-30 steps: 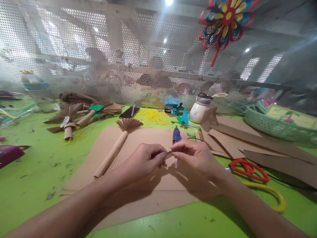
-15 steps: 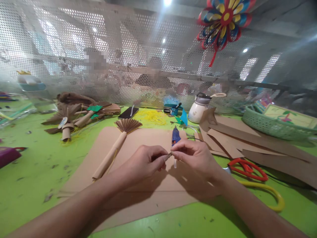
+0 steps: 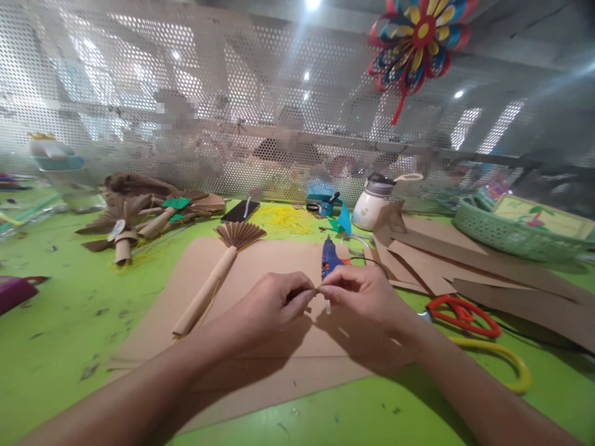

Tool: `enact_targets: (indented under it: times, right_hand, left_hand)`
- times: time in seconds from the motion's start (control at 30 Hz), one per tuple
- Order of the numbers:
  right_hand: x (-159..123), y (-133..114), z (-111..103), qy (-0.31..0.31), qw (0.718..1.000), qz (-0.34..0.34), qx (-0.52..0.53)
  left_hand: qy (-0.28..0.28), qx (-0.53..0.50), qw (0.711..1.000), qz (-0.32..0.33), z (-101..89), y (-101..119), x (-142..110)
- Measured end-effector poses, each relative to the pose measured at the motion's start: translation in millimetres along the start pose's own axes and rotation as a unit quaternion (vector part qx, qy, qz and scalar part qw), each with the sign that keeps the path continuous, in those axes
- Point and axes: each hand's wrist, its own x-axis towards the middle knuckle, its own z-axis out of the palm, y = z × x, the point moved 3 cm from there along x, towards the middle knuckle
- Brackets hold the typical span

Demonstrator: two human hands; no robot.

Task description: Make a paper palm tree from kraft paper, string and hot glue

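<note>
Between my fingertips is a small strip of brown paper (image 3: 317, 290), mostly hidden by the fingers. My left hand (image 3: 281, 303) pinches one end of it, and my right hand (image 3: 360, 294) pinches the other. Both are held above sheets of brown kraft paper (image 3: 260, 378). Just beyond the right fingers lies a blue glue gun (image 3: 329, 255). To the left of my hands rests a rolled paper tube (image 3: 204, 291) with a pleated paper fan (image 3: 239, 235) at its far end and yellow string along its side.
Scissors with red and yellow handles (image 3: 465, 316) lie beside my right forearm. Cut brown paper (image 3: 432, 266) and a green basket (image 3: 515, 238) are at right. Farther back stand a white bottle (image 3: 369, 204), yellow shreds (image 3: 283, 220) and a phone (image 3: 240, 211). Paper figures (image 3: 123, 238) lie at left.
Both hands keep their pinch on the small brown paper strip, with slight finger movement and the fingertips a little closer together. The view has shifted slightly.
</note>
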Motion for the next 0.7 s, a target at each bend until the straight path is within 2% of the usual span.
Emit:
enact_targets:
  times: [0.2, 0.47, 0.57, 0.7]
  right_hand:
    - [0, 10, 0, 0.005, 0.999, 0.043, 0.029]
    - [2, 13, 0, -0.028, 0.999, 0.039, 0.022]
    - [2, 8, 1, -0.033, 0.999, 0.019, -0.034]
    - [-1, 1, 2, -0.004, 0.994, -0.044, -0.099]
  left_hand:
    - [-0.012, -0.011, 1.0, -0.019, -2.4, -5, 1]
    - [-0.02, -0.012, 0.999, -0.031, -3.6, -10, 2]
    - [-0.017, 0.022, 0.999, -0.019, -3.1, -11, 1]
    - [-0.006, 0.058, 0.998, 0.014, -2.3, -10, 0]
